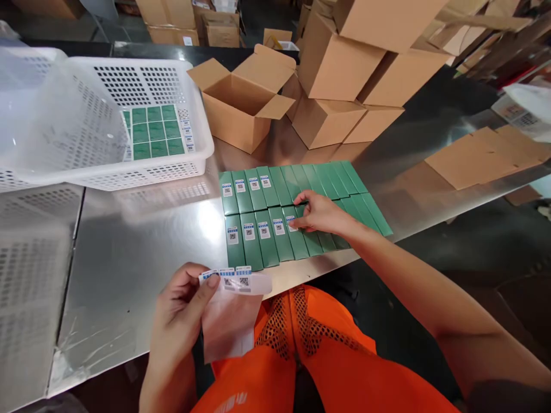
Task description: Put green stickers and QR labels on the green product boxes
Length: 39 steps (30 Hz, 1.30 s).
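- Metal worktable (120, 275): ran across the frame from left edge to right, bearing all items below.
- Stacked cardboard cartons (346, 69): stood at upper right of centre.
- White plastic basket (146, 166), perforated walls: upper left; contained green boxes (157, 132) packed in a grid, with labelled faces along their right side.
- Open cardboard carton (235, 123): top centre, right of the basket; flaps spread, floor hidden from view.
- Slim green cartons (282, 192), two abutting rows: lay flat at centre, long axes running up and down the frame with a slight slant; four labels showed in the upper row, at its left end.
- Left hand (185, 304): bottom left of centre, below the rows; thumb and fingers pinched a label sheet.
- Right hand (321, 212): centre, over the rows and the nearer of the two; fingers parted, thumb pressed at the fifth lower-row label, clasping no carton.
- Label sheet (228, 327), pale backing: hung from the left hand, labels along its upper edge.
- Fifth lower-row label (291, 219): under the right thumb, partly covered; whether fully stuck, not discernible.
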### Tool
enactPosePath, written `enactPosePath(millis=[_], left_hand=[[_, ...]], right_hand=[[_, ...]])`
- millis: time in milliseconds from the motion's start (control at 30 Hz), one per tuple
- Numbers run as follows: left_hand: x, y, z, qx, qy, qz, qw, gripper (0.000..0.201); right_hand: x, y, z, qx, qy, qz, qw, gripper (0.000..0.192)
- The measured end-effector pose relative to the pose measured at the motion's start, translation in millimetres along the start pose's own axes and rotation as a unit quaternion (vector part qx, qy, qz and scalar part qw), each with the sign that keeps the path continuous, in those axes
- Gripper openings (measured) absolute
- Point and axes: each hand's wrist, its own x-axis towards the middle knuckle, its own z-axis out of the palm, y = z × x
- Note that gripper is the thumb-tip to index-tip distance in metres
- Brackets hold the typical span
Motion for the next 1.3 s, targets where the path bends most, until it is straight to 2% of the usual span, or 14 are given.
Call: enactPosePath(millis=[100,167,300,367,467,500,567,667,733,800,933,1067,1200,1300], left_hand=[[4,11,18.6,0.040,-0.019,0.020,0.999,0.023],[5,17,32.4,0.075,-0.044,0.025,0.996,0.024],[7,23,55.5,0.139,-0.070,0.045,0.987,0.023],[8,24,62.7,0.171,-0.061,0.057,0.982,0.024],[9,24,66.3,0.210,-0.039,0.059,0.975,0.026],[9,24,65.7,0.219,-0.030,0.056,0.974,0.027],[9,22,63.0,0.234,-0.013,0.049,0.971,0.027],[8,19,59.2,0.235,-0.007,0.039,0.971,0.027],[6,18,58.6,0.233,-0.012,0.037,0.972,0.026],[3,19,59.0,0.230,-0.010,0.037,0.972,0.026],[1,22,60.0,0.220,0.003,0.032,0.975,0.026],[6,21,61.8,0.217,0.003,0.039,0.975,0.024],[13,21,68.2,0.206,-0.020,0.044,0.977,0.024],[16,23,72.8,0.198,-0.041,0.043,0.978,0.025]], right_hand=[[-8,0,-4,-0.075,0.034,-0.072,0.994,0.044],[-25,0,-1,0.011,0.010,-0.145,0.989,0.036],[-66,-2,21,0.134,-0.050,-0.299,0.944,0.027],[-80,-1,29,0.134,-0.012,-0.362,0.922,0.012],[-83,3,23,0.207,0.049,-0.415,0.885,0.008],[-78,6,15,0.237,0.068,-0.405,0.881,0.007],[-62,13,-3,0.267,0.088,-0.332,0.901,0.009],[-31,28,-25,0.222,0.021,-0.190,0.956,0.021],[-15,37,-30,0.194,-0.053,-0.132,0.971,0.047],[-7,43,-29,0.190,-0.083,-0.103,0.973,0.074],[-8,40,-22,0.162,-0.066,-0.070,0.982,0.075],[-9,26,-22,0.010,-0.024,-0.045,0.999,0.066],[-11,15,-27,-0.147,0.036,-0.091,0.984,0.050],[-24,4,-19,-0.047,0.027,-0.183,0.982,0.039]])
